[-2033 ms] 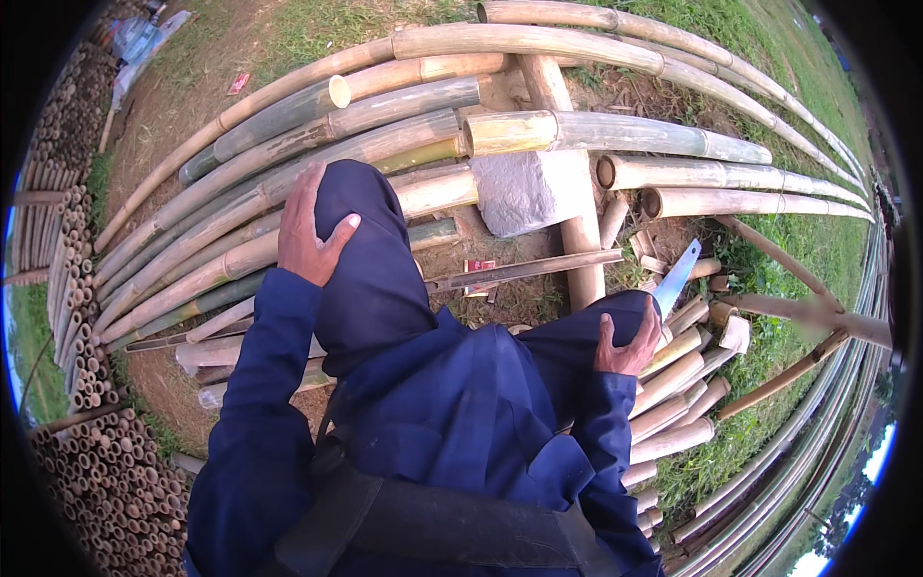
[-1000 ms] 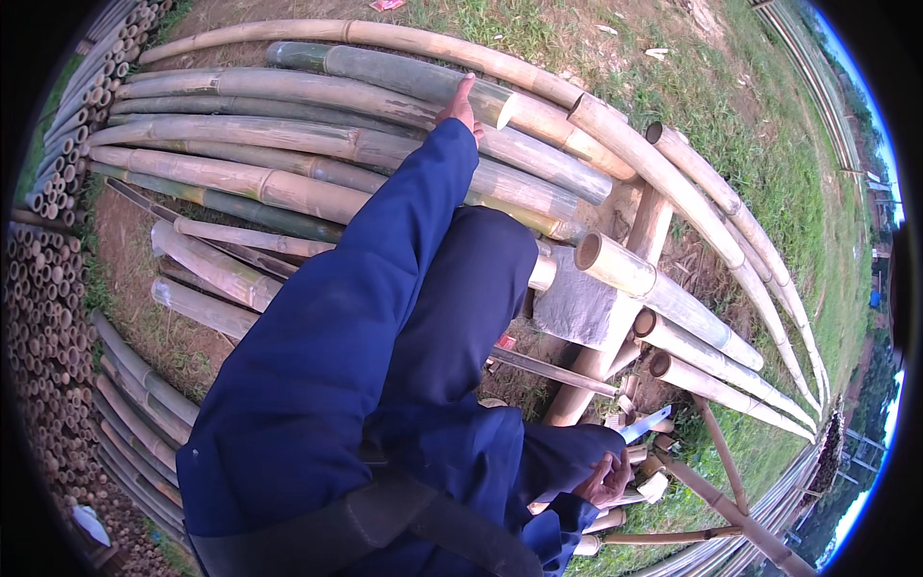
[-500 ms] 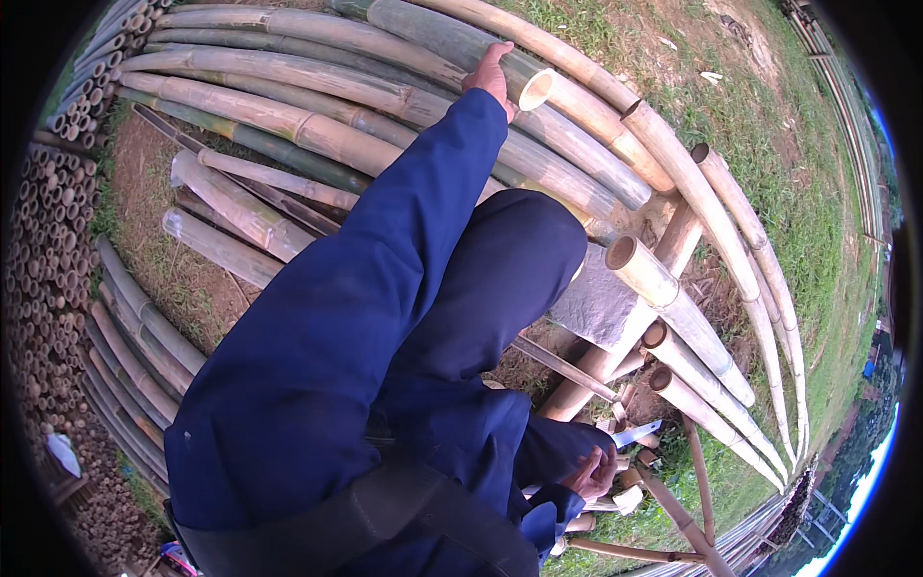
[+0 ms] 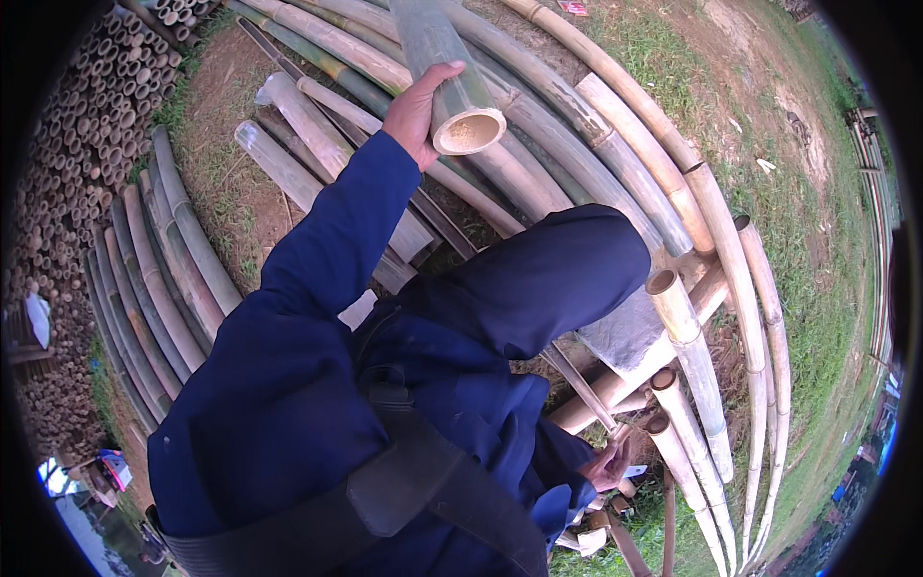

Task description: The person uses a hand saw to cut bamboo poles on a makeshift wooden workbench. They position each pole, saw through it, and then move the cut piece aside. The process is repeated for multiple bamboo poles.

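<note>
My left hand (image 4: 415, 113) grips a greenish bamboo pole (image 4: 437, 58) close to its cut end, the thumb over its top. The pole's pale, hollow mouth faces me, with what looks like sawdust inside. Other long bamboo poles (image 4: 553, 91) lie side by side beneath and beyond it. Down at the lower right, beside my bent leg, my right hand (image 4: 604, 467) has its fingers curled. What it holds is hard to make out; a short piece of flat, pale metal blade (image 4: 635, 471) shows beside it.
A large grey stone (image 4: 625, 332) lies past my knee, beside a thick crosswise bamboo (image 4: 615, 392). Several bamboo lengths (image 4: 687, 332) rest with open ends towards me at right. More poles (image 4: 178, 260) and a stack of cut bamboo ends (image 4: 87, 163) are at left.
My left hand has drawn the greenish pole towards me and to the left, lifting its cut end. My right hand has shifted slightly, and less of the blade shows. The view has turned.
</note>
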